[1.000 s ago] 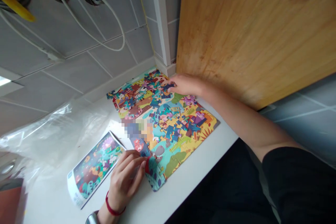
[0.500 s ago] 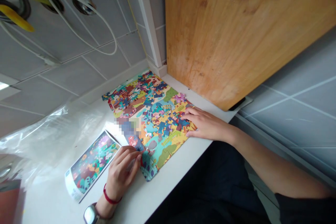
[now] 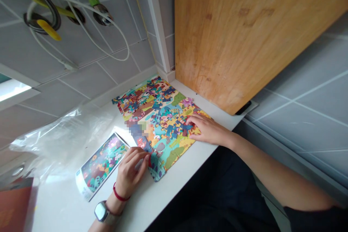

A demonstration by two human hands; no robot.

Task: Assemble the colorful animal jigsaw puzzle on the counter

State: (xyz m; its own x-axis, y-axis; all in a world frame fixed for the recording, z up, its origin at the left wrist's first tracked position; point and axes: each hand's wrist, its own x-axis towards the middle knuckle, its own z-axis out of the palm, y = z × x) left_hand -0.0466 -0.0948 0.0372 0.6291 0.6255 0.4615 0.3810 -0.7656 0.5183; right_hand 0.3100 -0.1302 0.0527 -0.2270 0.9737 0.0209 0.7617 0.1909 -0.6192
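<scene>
A colourful jigsaw puzzle (image 3: 171, 156) lies on the white counter, with assembled edge sections and many loose pieces (image 3: 165, 127) heaped over its middle. My right hand (image 3: 208, 129) rests at the puzzle's right side, fingers curled over the loose pieces and thumb low; a blue puzzle piece (image 3: 187, 127) shows at its fingertips. At the lower left edge of the puzzle, my left hand (image 3: 133, 168) pinches thumb and forefinger together beside a red patch. What the pinch holds, if anything, is hidden. Left of that hand lies a printed picture sheet (image 3: 104, 163).
Crumpled clear plastic (image 3: 65, 137) covers the counter's left part. A large wooden board (image 3: 231, 43) leans in the corner behind the puzzle. Hoses and a white cable (image 3: 127, 52) hang on the tiled wall. A reddish-brown object (image 3: 15, 203) sits at lower left.
The whole view has shifted slightly. My right fingers have curled in more over the loose pieces. My left hand keeps its pinch at the puzzle's edge.
</scene>
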